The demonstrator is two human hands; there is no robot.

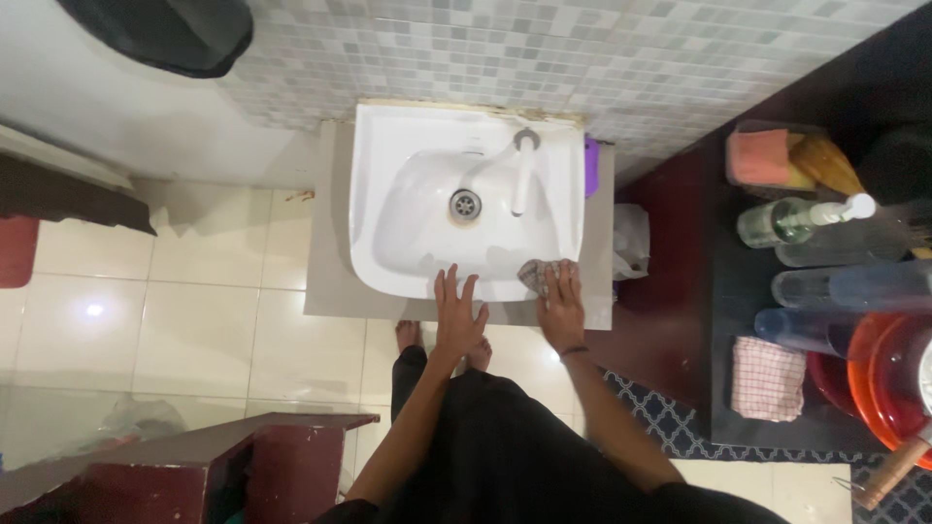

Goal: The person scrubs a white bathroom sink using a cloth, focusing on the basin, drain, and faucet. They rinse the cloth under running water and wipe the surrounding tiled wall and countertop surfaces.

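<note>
A white wash basin [388, 155] with a white tap [524, 170] and a metal drain [465, 204] is fixed against the mosaic wall. My left hand [458, 315] rests flat on the basin's front rim, fingers spread, holding nothing. My right hand [562, 306] presses a small checked cloth [535, 274] onto the front right rim of the basin. My bare feet stand on the tiled floor just below the rim.
A purple object [591, 167] sits at the basin's right edge. To the right, a dark shelf [738, 408] holds a pump bottle [796, 219], clear bottles, sponges [767, 157], a checked cloth [767, 378] and a red bowl [888, 374]. A dark red cabinet [194, 456] stands at lower left.
</note>
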